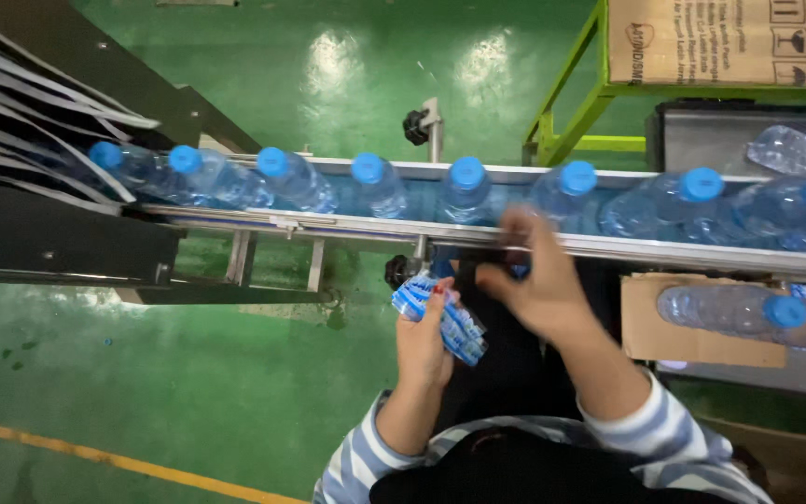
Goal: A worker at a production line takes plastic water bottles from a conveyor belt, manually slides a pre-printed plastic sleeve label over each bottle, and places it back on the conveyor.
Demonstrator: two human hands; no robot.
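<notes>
My left hand (424, 341) grips a stack of blue-and-white printed labels (440, 319) just below the conveyor rail. My right hand (534, 280) reaches up to the near rail of the conveyor (347, 224), fingers curled at a clear water bottle with a blue cap (566, 191). Whether it pinches a label is hidden by blur. A row of several such bottles (370, 182) stands along the belt from left to right.
A black machine housing with strip curtains (39, 140) covers the belt's left end. Loose bottles lie in a cardboard box (757, 313) at right. A green frame carries a brown carton (729, 42). Green floor with a yellow line (95, 457) lies below.
</notes>
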